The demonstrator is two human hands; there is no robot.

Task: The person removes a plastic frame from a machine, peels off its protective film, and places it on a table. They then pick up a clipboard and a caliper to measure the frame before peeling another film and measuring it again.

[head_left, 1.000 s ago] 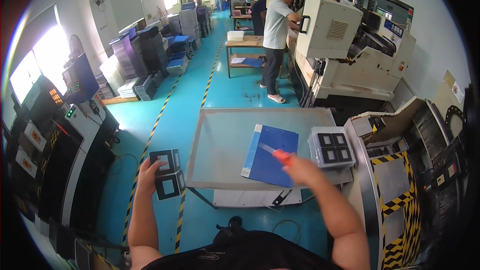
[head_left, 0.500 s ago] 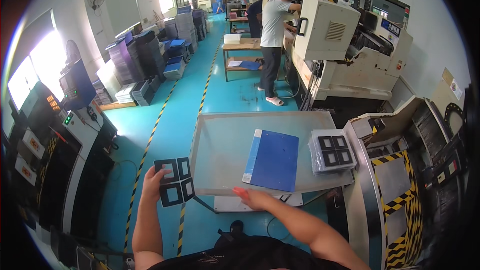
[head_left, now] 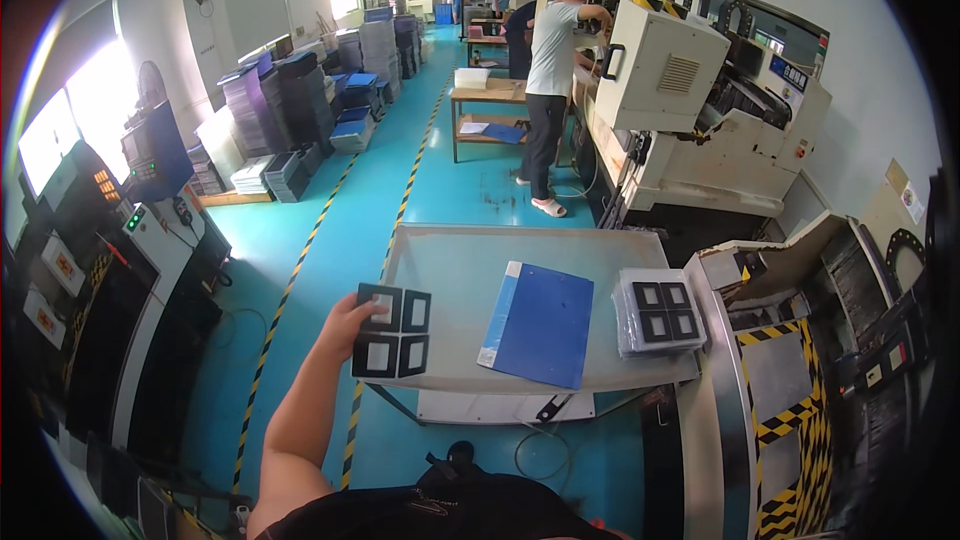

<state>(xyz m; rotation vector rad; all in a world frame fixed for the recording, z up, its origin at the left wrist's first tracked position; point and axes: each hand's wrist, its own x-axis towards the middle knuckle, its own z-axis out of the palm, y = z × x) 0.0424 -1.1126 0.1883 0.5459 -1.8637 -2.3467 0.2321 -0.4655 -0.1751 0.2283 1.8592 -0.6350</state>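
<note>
My left hand (head_left: 350,328) grips the left edge of a black four-window panel (head_left: 393,339), fingers closed over its upper left window. The panel is held up over the near left corner of a pale-topped table (head_left: 450,250). My right hand is out of view; only a small bit of something red (head_left: 597,522) shows at the lower edge by my dark shirt. A blue folder (head_left: 543,325) with a light blue spine strip lies slanted mid-table. Right of it is a stack of clear-wrapped sheets (head_left: 660,340), with a similar black four-window panel (head_left: 655,311) on top.
A machine with yellow-black striped edging (head_left: 742,420) stands close on the right, and dark machines (head_left: 165,330) stand on the left. Ahead, a person in a light shirt (head_left: 553,50) works at a white machine (head_left: 665,65). Tall stacks of sheets (head_left: 300,100) line the left wall.
My left hand has carried the panel rightward and upward, from beside the table to over its corner. My right hand, which held something red at the table's near edge, has dropped out of view.
</note>
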